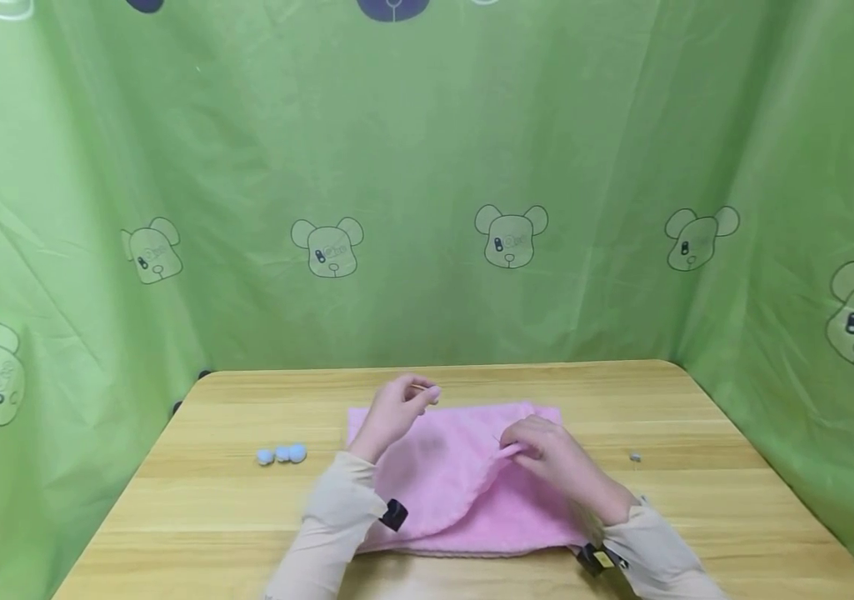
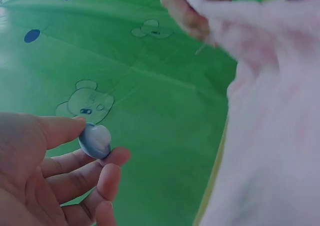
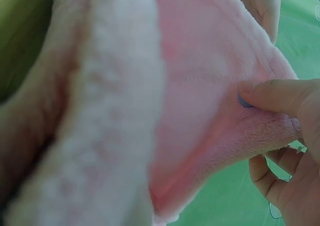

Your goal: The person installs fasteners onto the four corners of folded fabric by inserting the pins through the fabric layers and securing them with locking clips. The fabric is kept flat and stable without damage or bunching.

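Observation:
A pink plush cloth [image 1: 427,467] lies folded over on the table, one edge lifted. Above its far left part, my left hand [image 1: 393,410] pinches a small round button-like cap [image 2: 95,141], blue with a whitish face, between thumb and fingers. My right hand [image 1: 556,460] grips the raised edge of the cloth. In the right wrist view its thumb presses a small blue disc [image 3: 244,101] onto the fabric, mostly covered by the thumb. A thin pin-like sliver [image 2: 201,49] sticks out below the right fingers in the left wrist view.
Several pale blue round pieces [image 1: 282,454] sit in a row on the wooden table [image 1: 209,517], left of the cloth. A tiny grey-blue piece [image 1: 635,457] lies to the right. Green curtain [image 1: 427,317] with bear prints surrounds the table's back and sides.

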`<state>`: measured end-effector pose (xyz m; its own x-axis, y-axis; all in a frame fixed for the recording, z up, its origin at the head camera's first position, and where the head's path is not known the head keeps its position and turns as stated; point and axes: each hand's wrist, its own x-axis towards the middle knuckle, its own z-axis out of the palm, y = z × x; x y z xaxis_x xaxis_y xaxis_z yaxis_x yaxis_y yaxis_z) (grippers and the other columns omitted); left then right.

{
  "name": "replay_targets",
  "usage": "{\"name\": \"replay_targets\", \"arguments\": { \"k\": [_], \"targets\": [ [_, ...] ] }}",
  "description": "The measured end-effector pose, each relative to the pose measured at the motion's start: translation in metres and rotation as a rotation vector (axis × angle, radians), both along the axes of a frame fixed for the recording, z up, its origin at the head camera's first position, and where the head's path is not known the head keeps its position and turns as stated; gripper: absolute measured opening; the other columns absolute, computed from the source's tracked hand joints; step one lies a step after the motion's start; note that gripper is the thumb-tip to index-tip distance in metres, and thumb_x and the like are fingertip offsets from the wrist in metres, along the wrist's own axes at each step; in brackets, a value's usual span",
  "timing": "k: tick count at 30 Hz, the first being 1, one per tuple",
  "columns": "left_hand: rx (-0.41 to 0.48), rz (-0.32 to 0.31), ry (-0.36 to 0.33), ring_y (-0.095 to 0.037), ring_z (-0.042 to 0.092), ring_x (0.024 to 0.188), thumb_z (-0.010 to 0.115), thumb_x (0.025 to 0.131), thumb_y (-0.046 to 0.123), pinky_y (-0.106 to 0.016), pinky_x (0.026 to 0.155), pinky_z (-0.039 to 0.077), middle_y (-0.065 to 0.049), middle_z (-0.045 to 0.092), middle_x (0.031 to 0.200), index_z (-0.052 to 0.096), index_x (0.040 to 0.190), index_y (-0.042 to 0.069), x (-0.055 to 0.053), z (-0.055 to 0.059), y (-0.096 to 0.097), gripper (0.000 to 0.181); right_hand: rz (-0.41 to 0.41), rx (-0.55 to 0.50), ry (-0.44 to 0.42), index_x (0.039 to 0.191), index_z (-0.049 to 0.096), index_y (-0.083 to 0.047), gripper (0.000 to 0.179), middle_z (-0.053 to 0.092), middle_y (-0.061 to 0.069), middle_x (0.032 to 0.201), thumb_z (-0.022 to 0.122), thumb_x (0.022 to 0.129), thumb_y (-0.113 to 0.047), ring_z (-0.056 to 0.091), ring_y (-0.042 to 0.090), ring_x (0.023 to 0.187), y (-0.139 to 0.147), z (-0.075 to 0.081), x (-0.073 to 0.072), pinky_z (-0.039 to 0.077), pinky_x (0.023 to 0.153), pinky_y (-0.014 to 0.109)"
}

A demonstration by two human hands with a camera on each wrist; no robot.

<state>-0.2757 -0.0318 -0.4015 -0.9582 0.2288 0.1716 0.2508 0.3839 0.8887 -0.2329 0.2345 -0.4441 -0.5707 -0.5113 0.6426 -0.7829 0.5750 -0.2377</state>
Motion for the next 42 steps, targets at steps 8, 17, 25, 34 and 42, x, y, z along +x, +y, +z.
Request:
{"name": "replay_targets", "arguments": {
  "k": [8, 17, 25, 34, 42],
  "targets": [
    [0.165, -0.083, -0.167, -0.032, 0.065, 0.092, 0.061, 0.095, 0.033, -0.042, 0.083, 0.051, -0.01, 0.073, 0.104, 0.063, 0.116, 0.008, -0.002, -0.021, 0.026, 0.032, 0.013, 0.014, -0.018, 0.091, 0.07, -0.017, 0.029, 0.07, -0.007, 0.091, 0.078, 0.07, 0.001, 0.063, 0.008, 0.085, -0.001, -0.001, 0.0, 0.055, 0.078, 0.025],
    [0.15, -0.234, -0.253, -0.023, 0.065, 0.094, 0.06, 0.095, 0.029, -0.041, 0.084, 0.052, -0.011, 0.069, 0.111, 0.06, 0.119, 0.007, 0.003, -0.032, 0.04, 0.033, 0.029, 0.004, -0.021, 0.091, 0.07, -0.015, 0.024, 0.069, -0.008, 0.09, 0.078, 0.072, -0.003, 0.062, 0.006, 0.084, -0.002, -0.003, 0.0, 0.054, 0.078, 0.023],
    [0.143, -0.278, -0.247, -0.018, 0.063, 0.09, 0.06, 0.095, 0.024, -0.039, 0.082, 0.053, -0.011, 0.068, 0.107, 0.061, 0.117, 0.005, 0.008, -0.035, 0.047, 0.029, 0.054, -0.013, 0.01, 0.09, 0.07, -0.013, 0.022, 0.069, -0.007, 0.09, 0.078, 0.072, -0.003, 0.062, 0.006, 0.083, -0.002, -0.005, -0.002, 0.053, 0.079, 0.02],
    [0.144, -0.275, -0.252, -0.02, 0.063, 0.091, 0.061, 0.095, 0.024, -0.04, 0.083, 0.054, -0.01, 0.068, 0.105, 0.061, 0.117, 0.008, 0.012, -0.033, 0.05, 0.028, 0.032, -0.009, 0.015, 0.088, 0.07, -0.015, 0.023, 0.069, -0.008, 0.089, 0.079, 0.07, -0.005, 0.062, 0.006, 0.083, -0.003, -0.004, -0.002, 0.054, 0.078, 0.021],
    [0.162, -0.268, -0.272, -0.017, 0.062, 0.089, 0.061, 0.095, 0.023, -0.038, 0.081, 0.053, -0.01, 0.068, 0.102, 0.061, 0.116, 0.009, 0.014, -0.035, 0.051, 0.026, 0.02, -0.009, 0.014, 0.088, 0.07, -0.015, 0.022, 0.07, -0.008, 0.089, 0.08, 0.07, -0.006, 0.063, 0.006, 0.083, -0.003, -0.005, -0.001, 0.054, 0.078, 0.022]
  ]
}}
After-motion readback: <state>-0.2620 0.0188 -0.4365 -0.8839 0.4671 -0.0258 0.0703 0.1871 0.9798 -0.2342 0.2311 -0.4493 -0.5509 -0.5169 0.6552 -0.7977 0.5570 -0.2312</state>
